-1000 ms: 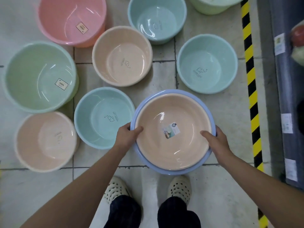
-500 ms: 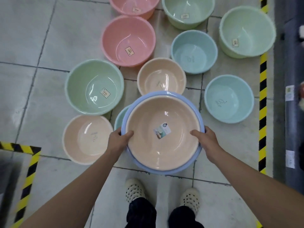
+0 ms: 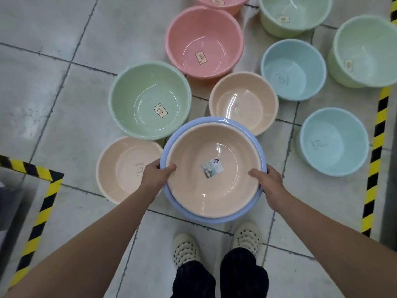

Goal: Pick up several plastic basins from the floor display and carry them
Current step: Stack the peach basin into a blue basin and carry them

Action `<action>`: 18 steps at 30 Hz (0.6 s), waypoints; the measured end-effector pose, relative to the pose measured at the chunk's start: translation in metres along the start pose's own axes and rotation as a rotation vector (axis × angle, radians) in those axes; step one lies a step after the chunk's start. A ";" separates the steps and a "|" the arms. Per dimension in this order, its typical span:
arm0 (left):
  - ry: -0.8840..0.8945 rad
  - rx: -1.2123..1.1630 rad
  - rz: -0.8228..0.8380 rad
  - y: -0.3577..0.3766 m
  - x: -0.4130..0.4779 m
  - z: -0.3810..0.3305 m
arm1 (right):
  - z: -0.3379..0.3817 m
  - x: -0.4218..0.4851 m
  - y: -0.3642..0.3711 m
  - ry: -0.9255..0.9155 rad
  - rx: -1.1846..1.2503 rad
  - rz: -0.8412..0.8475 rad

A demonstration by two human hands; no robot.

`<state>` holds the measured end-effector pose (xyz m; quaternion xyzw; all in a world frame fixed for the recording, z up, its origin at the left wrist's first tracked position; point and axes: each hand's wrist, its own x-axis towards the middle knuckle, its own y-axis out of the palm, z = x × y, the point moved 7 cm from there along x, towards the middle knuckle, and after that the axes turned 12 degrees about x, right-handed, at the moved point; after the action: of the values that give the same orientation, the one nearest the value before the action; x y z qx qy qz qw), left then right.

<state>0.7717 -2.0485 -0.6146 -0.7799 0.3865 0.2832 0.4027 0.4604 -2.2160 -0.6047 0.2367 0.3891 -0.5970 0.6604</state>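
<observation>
Above the tiled floor (image 3: 64,104), out in front of the person, a peach basin (image 3: 193,151) sits nested inside a slightly wider blue basin (image 3: 214,220), and both hands hold the pair clear of the ground. The left hand (image 3: 158,175) grips the left side of the rims, with its thumb hooked over into the peach bowl and its fingers tucked underneath, out of sight. The right hand (image 3: 269,183) grips the opposite side the same way, thumb inside and the other fingers hidden below the rim. A small sticker (image 3: 211,168) lies on the bottom of the peach basin.

More basins stand open side up on the floor beyond. Just left of the held pair is a pale peach bowl (image 3: 126,166), and behind that a green basin (image 3: 150,100) with a label inside. A pink basin (image 3: 205,41) stands further back, and a smaller peach bowl (image 3: 245,102) is just beside the blue rim. Two light blue bowls are off to the right, one further away (image 3: 293,69) and one nearer (image 3: 334,141). A large green tub (image 3: 365,50) stands at the right edge.

Yellow and black tape (image 3: 376,147) runs along the floor on the right. Below the basins are the person's cream perforated shoes (image 3: 185,247), side by side on the tiles
</observation>
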 end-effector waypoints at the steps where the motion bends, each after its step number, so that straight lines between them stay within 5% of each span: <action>1: 0.000 -0.004 -0.001 0.003 0.008 0.004 | -0.005 0.008 0.002 0.001 -0.005 -0.004; 18: -0.024 0.116 -0.068 0.073 0.077 0.078 | -0.080 0.120 0.011 0.088 -0.066 0.048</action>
<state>0.7423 -2.0386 -0.7431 -0.7645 0.3707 0.2557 0.4612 0.4507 -2.2242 -0.7494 0.2499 0.4314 -0.5571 0.6642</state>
